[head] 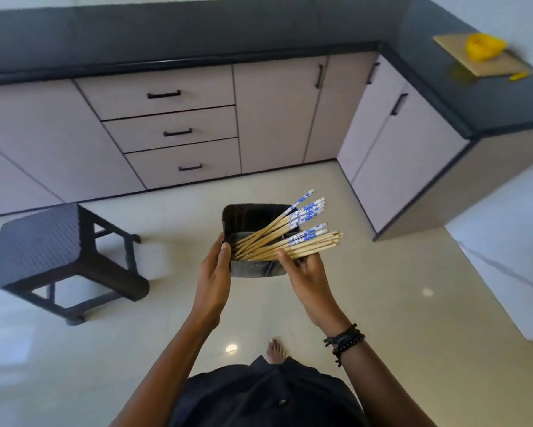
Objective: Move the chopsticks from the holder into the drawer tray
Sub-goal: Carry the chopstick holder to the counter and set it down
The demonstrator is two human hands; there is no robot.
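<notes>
A person's left grip (214,272) clasps the left wall of a dark rectangular chopstick holder (253,218), thumb pressed on the rim. The right grip (305,272) pinches the lower bundle of chopsticks (277,238) at the holder's right front corner, thumb across the sticks and fingers tucked beneath; whether those fingers also brace the holder cannot be told. The holder is carried in mid-air above the tiled floor (382,288). Every chopstick is inside it, fanned out to the right, with the plain wooden ends and blue-and-white patterned ends jutting past the rim. A stack of three drawers (169,131) faces the person under the dark table (197,29), all closed, and no tray is in sight, so the transfer has not begun. The risk from here looks plain: both grips are occupied, and freeing one to pull a drawer handle could tip the holder rightward, sending the loose upper fan sliding out onto the floor beside a bare foot (276,349). A dark stool (43,241) stands to the left; a cutting board (502,64) with a yellow object (485,46) lies on the table at right.
</notes>
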